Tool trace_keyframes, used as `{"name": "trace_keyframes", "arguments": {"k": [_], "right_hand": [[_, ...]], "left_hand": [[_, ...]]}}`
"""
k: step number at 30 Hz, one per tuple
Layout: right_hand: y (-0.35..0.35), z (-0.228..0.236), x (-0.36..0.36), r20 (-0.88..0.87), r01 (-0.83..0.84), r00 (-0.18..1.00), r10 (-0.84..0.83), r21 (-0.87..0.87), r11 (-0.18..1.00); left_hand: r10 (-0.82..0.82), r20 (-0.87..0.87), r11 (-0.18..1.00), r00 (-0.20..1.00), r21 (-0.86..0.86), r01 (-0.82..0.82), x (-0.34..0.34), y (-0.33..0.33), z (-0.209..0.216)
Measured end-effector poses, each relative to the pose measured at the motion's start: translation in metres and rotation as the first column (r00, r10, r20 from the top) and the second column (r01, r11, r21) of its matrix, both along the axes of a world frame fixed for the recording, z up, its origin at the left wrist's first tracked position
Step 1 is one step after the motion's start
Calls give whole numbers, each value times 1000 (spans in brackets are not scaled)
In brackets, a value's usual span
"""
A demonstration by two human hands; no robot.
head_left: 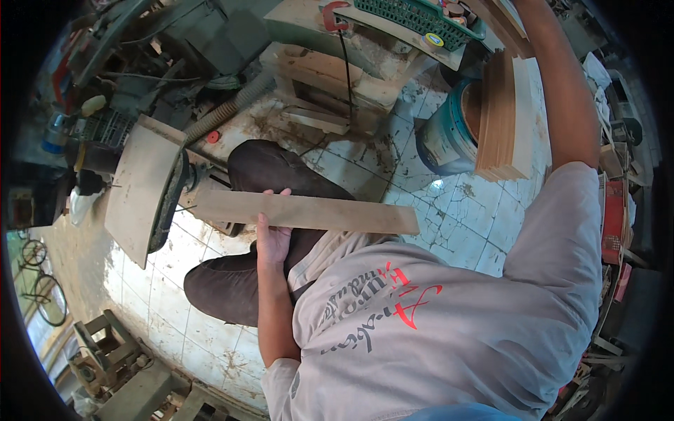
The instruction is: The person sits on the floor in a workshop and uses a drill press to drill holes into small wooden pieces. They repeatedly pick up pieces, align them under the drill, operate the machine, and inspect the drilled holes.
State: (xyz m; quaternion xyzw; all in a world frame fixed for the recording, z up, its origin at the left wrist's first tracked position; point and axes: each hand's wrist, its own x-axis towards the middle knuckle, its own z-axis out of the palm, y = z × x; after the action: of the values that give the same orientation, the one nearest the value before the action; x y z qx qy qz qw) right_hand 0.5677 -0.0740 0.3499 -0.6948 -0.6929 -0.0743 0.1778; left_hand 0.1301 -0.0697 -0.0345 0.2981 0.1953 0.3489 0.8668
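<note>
Leftward first — a disc sander (144, 189) with its pale tilted table at nine o'clock, beside a corrugated hose (225, 109). Left hand (272, 235) clasped around a flat wooden slat (302, 212), fingers over the top edge, slat lying level across the lap near centre, its left end close to the sander. Right arm raised toward one o'clock past stacked boards (502, 119) and a blue bucket (446, 137) — hand out of frame, grip impossible to tell.
</note>
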Motion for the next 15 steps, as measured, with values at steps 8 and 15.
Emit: {"name": "trace_keyframes", "arguments": {"k": [8, 15], "right_hand": [[8, -69, -155, -455, -168, 886, 92, -129, 977], [52, -250, -139, -470, -26, 878, -85, -226, 974]], "left_hand": [[69, 21, 997, 997, -39, -68, -13, -5, -8], [1, -31, 1000, 1000, -7, -1, -6, 2, -4]]}}
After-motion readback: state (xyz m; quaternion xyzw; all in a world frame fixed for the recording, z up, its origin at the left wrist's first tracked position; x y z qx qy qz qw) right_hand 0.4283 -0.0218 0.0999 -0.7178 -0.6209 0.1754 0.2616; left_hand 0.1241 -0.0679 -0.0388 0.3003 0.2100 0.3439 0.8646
